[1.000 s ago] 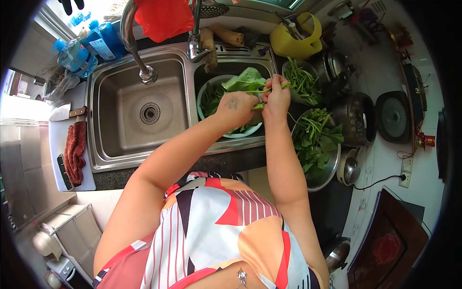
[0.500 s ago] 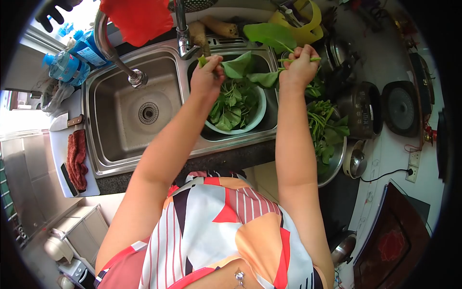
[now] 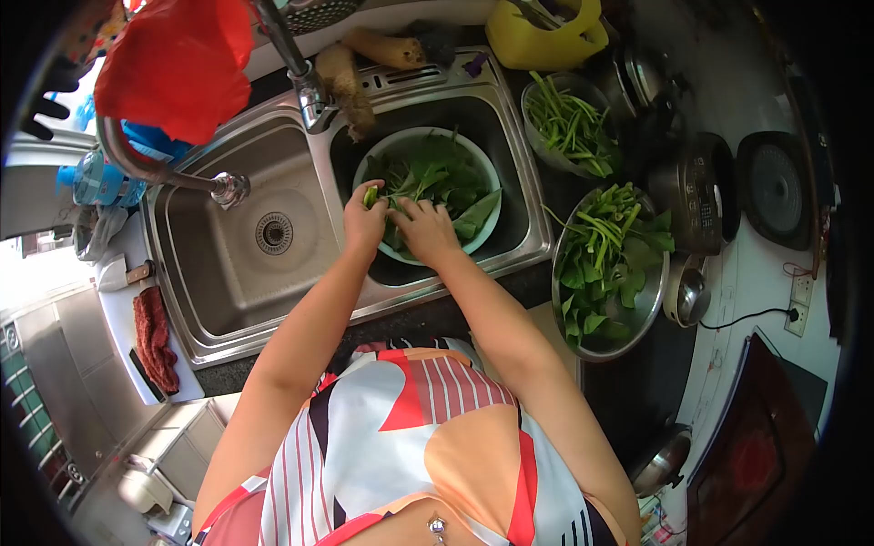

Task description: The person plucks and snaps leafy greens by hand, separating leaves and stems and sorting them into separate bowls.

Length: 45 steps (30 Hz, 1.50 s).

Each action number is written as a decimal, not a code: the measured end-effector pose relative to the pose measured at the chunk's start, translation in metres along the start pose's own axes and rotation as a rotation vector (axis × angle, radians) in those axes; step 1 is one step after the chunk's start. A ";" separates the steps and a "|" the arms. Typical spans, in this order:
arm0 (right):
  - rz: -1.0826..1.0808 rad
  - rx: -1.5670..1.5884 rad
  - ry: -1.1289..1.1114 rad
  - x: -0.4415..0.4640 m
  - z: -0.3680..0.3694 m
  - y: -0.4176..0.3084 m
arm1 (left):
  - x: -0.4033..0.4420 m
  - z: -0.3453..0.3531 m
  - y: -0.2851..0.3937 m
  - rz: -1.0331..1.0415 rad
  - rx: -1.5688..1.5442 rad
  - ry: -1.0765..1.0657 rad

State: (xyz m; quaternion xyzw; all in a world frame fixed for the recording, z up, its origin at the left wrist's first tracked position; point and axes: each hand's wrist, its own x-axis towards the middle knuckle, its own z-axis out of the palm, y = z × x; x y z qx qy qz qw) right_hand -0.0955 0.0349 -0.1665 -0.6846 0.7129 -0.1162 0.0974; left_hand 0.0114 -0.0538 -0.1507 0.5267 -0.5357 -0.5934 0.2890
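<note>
A pale round bowl [image 3: 496,173] filled with leafy greens [image 3: 437,168] sits in the right sink basin. At its left rim, my left hand [image 3: 364,226] is closed, pinching a short green stem [image 3: 370,195] between thumb and fingers. My right hand [image 3: 426,232] reaches over the bowl's near edge, close beside the left. Its fingers are apart and bent down onto the leaves; the thumb and whatever lies beneath the palm are hidden. A large leaf [image 3: 476,215] lies against the bowl's right side.
Right of the sink stand a metal bowl of greens [image 3: 601,264] and a container of cut stems [image 3: 569,118]. The faucet [image 3: 309,96] rises behind the basins. A knife [image 3: 127,273] and a brown-red cloth [image 3: 155,337] lie on the white board at left. A rice cooker [image 3: 701,200] stands farther right.
Both hands came down and together at the bowl from being held apart above the sink. The leafy stem formerly in my right hand no longer shows there. The view has shifted.
</note>
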 end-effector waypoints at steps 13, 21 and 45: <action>0.223 0.272 0.372 -0.095 -0.171 -0.042 | 0.023 -0.003 0.014 0.477 0.597 -0.352; 0.953 0.178 1.173 -0.259 -0.232 0.051 | 0.037 0.002 0.030 0.335 1.039 -0.507; 1.436 1.568 1.329 -0.378 -0.132 0.062 | -0.030 0.237 0.149 1.122 0.560 -0.563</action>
